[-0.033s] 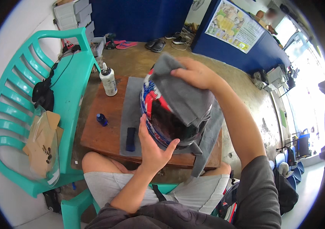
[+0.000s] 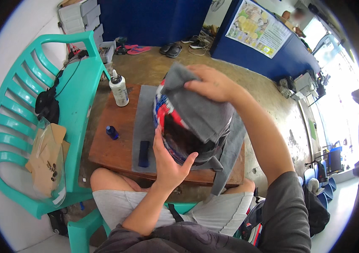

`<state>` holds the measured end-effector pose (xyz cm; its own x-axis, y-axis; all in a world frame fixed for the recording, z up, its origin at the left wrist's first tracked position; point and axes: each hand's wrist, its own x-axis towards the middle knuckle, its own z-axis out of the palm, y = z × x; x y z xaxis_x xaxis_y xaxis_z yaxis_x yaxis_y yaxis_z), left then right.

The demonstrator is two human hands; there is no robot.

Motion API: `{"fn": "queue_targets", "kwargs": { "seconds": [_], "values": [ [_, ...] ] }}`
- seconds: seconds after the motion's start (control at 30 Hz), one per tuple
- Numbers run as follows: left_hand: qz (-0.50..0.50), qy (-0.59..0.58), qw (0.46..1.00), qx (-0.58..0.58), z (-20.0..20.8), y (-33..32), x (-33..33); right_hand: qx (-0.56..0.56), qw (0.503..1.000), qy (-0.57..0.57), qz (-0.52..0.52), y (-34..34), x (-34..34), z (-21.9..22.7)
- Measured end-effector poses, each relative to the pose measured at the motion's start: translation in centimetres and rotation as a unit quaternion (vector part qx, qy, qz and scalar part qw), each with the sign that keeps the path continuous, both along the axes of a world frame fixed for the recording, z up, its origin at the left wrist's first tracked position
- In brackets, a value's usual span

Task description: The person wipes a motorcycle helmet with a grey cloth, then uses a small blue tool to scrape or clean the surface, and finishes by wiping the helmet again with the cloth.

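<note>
A red, white and blue full-face helmet (image 2: 168, 119) with a dark visor stands on a grey cloth on the wooden table. My left hand (image 2: 169, 162) steadies its near side, thumb and fingers apart around the lower edge. Over the helmet's top, my right hand (image 2: 213, 82) presses a folded grey cloth (image 2: 198, 110), gripping its upper part; most fingertips are hidden behind it. The cloth covers much of the shell and reaches down beside the visor. Left of the helmet, a dark blue folded cloth or pad (image 2: 144, 153) lies on the grey cloth spread beneath (image 2: 145, 120).
On the wooden table (image 2: 103, 149) stand a small blue bottle (image 2: 112, 132) and a white squeeze bottle (image 2: 119, 88). A green plastic bench (image 2: 76, 101) at the left holds a black bag and cardboard. Shoes lie by the blue wall; another person is at the far right.
My right hand and the folded cloth have shifted slightly left over the helmet. The left hand stays in nearly the same place.
</note>
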<state>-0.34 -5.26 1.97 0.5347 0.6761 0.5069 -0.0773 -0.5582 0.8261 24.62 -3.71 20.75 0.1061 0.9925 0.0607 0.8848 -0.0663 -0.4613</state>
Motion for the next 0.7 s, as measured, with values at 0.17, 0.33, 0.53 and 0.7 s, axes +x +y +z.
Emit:
{"fn": "queue_targets", "kwargs": {
  "seconds": [0.17,0.33,0.53,0.7],
  "values": [
    [0.047,-0.009,0.998,0.052,0.2,1.1,0.8,-0.044,0.99,0.111,-0.069,0.7,2.1,-2.1],
    [0.029,0.014,0.999,0.033,0.1,0.7,1.0,-0.047,0.964,0.126,-0.229,0.5,5.3,-2.8],
    [0.058,-0.017,0.997,-0.055,-0.1,0.4,1.1,0.056,0.972,0.139,-0.181,-4.1,2.3,-4.9],
    [0.056,0.004,0.994,-0.09,-1.1,1.0,0.5,0.208,0.948,-0.242,0.016,-9.4,-4.3,-6.8]
  ]
}}
